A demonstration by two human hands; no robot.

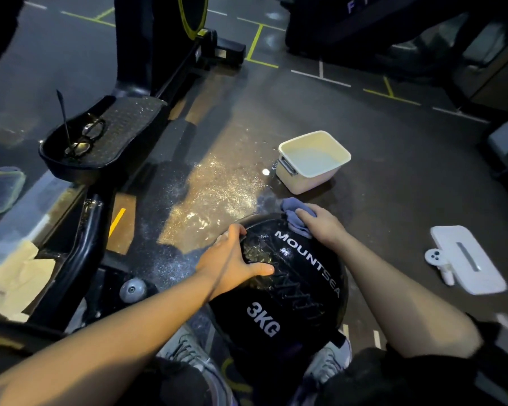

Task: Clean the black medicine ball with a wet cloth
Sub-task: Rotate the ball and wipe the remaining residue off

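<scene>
The black medicine ball (291,291), marked MOUNTSEA and 3KG in white, sits on the floor between my feet. My left hand (232,259) rests spread on its upper left side, thumb lying across the top. My right hand (320,225) grips a bunched blue-grey cloth (294,216) and presses it against the ball's far top edge. Part of the cloth is hidden under my fingers.
A white tub of water (313,159) stands on the floor just beyond the ball. A wet patch (217,197) shines to its left. A machine pedal holding glasses (85,136) is at the left. A white board-like device (467,259) lies at the right.
</scene>
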